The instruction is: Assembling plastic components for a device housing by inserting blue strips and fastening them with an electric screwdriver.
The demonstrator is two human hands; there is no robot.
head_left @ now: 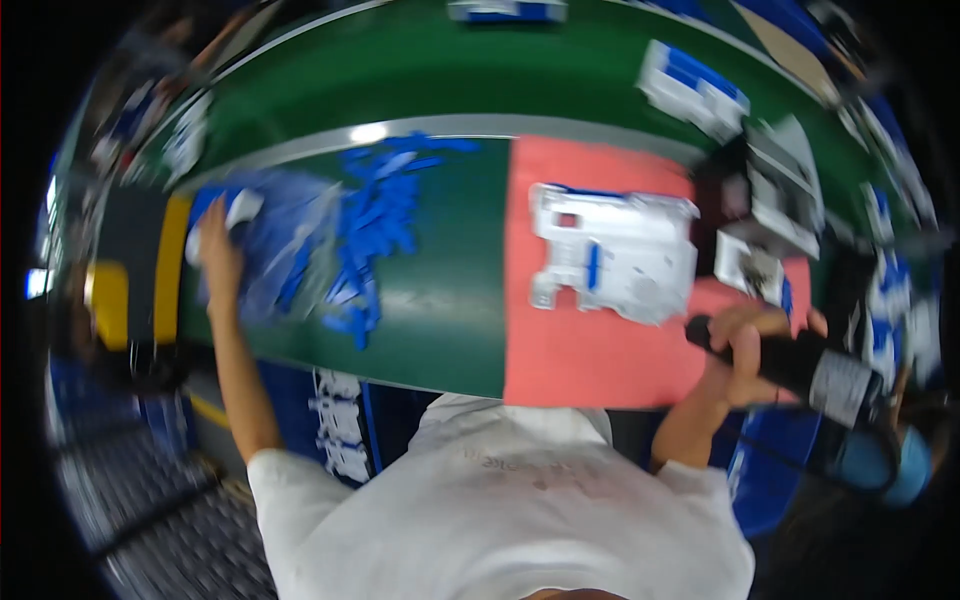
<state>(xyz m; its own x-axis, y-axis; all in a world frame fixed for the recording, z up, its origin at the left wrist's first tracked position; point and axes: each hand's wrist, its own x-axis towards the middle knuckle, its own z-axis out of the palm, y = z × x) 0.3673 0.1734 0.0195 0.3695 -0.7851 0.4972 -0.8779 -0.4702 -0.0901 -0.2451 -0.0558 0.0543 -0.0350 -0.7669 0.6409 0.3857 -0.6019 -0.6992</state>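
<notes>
From the head view, my left hand [218, 250] reaches to the worktop's [440, 310] far left edge, fingers closed on a small white plastic part [240, 208] beside the heap of glossy blue clips [370, 230]. My right hand [745, 350] is wrapped around a black cylindrical power driver [800, 365] at the right edge. I judge I'm fetching a piece; next it must come to the white moulded housing [615, 250] on the matte red mat [580, 350].

My left hand [218, 255] rested on a clear bag of blue parts [290, 250]. My right hand [745, 352] gripped a black power screwdriver [800, 365] beside the white plastic panel [612, 252] on the red mat [580, 350].
</notes>
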